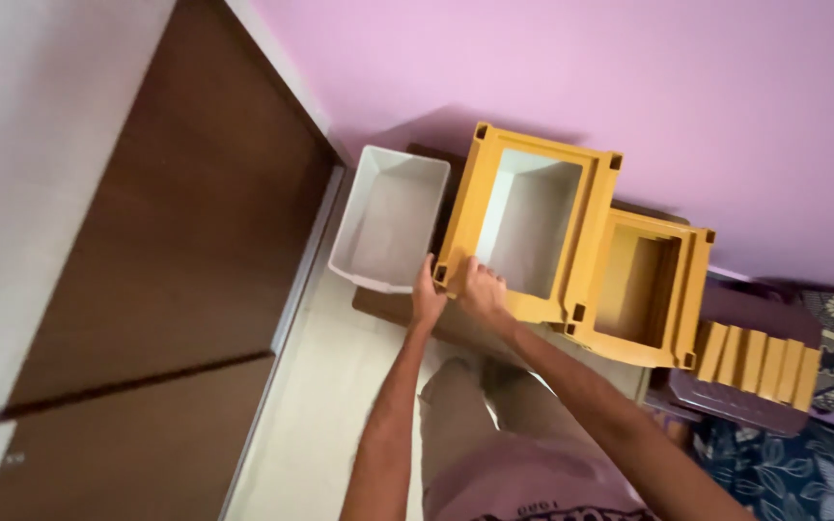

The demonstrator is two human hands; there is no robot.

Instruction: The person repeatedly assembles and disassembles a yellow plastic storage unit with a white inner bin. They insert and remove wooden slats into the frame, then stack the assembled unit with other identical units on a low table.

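- The left hand (427,301) closes its grip on the near left corner of the larger yellow plastic frame (475,207), thumb and fingers clamped on the corner post.
- The right hand (483,289) sits just beside it on the same near rail, fingers curled over the edge, grip pressed down on the yellow plastic.
- This frame stands against the pink wall (552,68), open side up, with a pale grey bin (531,224) seated inside it.
- A second pale drawer bin (390,217) rests just to the left, its wall touching or nearly touching the frame; which of the two cannot be told.
- A smaller yellow frame (644,289) sits tight against the right side of the larger one, and a row of yellow slats (755,362) lies on a purple tray (726,403) further right.
- Both hands crowd one corner, so in my judgement any lift from here tips the far side down; spreading the hands to opposite rails gives a level hold.
- The frame looks light and slightly flexible, so a firm pinch on the corner post is likely steadier than a hold on the thin rail.
- The loose bin inside could slide if the frame tilts; keeping the frame level guards against that.
- The brown door (166,251) stands well apart to the left, and the floor (320,405) below the knees is pale tile.
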